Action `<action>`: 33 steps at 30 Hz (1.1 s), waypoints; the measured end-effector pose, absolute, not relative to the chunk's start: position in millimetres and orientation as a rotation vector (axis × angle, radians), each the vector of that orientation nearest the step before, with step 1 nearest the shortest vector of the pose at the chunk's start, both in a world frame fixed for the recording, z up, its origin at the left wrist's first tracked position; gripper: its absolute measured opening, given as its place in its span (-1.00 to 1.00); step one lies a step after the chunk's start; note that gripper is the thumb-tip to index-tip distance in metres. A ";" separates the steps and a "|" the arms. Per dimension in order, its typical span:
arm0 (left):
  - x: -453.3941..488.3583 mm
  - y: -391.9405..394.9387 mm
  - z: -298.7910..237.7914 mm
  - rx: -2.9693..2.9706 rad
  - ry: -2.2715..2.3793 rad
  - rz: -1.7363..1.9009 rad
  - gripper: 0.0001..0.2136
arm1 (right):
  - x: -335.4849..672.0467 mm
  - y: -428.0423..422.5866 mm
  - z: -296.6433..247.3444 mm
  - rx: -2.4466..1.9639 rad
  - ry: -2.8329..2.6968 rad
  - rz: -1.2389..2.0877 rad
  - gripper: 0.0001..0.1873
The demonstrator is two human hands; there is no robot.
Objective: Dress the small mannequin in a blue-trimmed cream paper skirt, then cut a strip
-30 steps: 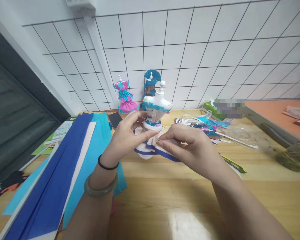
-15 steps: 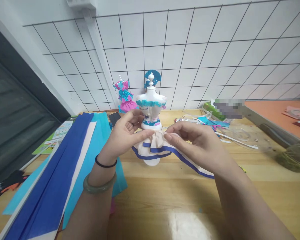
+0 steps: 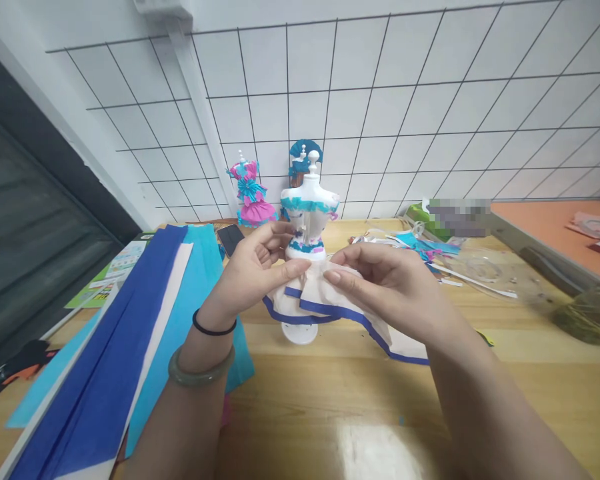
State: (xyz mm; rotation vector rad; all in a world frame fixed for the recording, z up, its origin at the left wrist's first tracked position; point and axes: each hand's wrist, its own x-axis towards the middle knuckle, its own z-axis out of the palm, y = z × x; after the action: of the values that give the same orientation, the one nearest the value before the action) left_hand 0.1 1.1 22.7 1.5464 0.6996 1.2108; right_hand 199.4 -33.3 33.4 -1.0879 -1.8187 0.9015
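At your nine o'clock, long sheets of dark blue, white and cyan crepe paper [image 3: 115,347] lie fanned across the wooden table [image 3: 360,413]. At their far end, a black phone [image 3: 230,238] rests flat. A small dress form clothed in pink and teal paper [image 3: 253,193] stands against the gridded wall at about eleven o'clock.

Your left hand [image 3: 250,273] wears a black band and a green bangle at the wrist. Its fingers [image 3: 293,268] are narrowed to a pinch on the gathered top of the cream paper strip with a dark blue edge [image 3: 320,297].

The strip wraps the waist of the white plastic dress form with teal trim [image 3: 310,213]. That form stands upright on its round base at twelve o'clock, just beyond your hands. Another teal-dressed form [image 3: 300,157] stands behind it.

Your right hand [image 3: 395,287] comes in from four o'clock, its fingers [image 3: 337,278] closed on the same gathered edge just beside the left ones. The loose end of the strip trails under your right wrist toward four o'clock.

At two o'clock lies a heap of blue and white paper scraps [image 3: 415,243]. A greenish glass jar [image 3: 590,313] stands at three o'clock, well apart from your hands.
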 end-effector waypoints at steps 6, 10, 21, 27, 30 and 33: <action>-0.9 1.6 23.5 1.574 0.729 1.204 -0.56 | 204.2 -31.3 36.3 -1.058 -1.872 0.919 -0.74; -0.5 1.1 21.2 1.603 0.705 1.164 -0.56 | 198.7 -35.0 38.8 -1.083 -1.916 0.817 -0.77; 3.2 -0.9 18.3 1.669 0.748 1.155 -0.56 | 196.7 -34.9 36.4 -1.158 -1.892 0.700 -0.77; 6.0 -4.6 19.6 1.640 0.774 1.104 -0.56 | 198.0 -32.8 34.9 -1.180 -1.895 0.708 -0.77; 6.8 -7.3 21.2 1.645 0.740 1.050 -0.56 | 198.7 -32.6 35.7 -1.178 -1.877 0.738 -0.79; 8.5 -8.4 21.7 1.652 0.703 1.053 -0.53 | 198.7 -32.1 36.3 -1.174 -1.876 0.732 -0.80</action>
State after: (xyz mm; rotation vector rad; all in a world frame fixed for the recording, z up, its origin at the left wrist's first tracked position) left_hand 8.5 -8.4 21.7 1.6517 0.7030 1.0532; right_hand 198.7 -32.1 36.3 -1.1741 -1.8757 0.7320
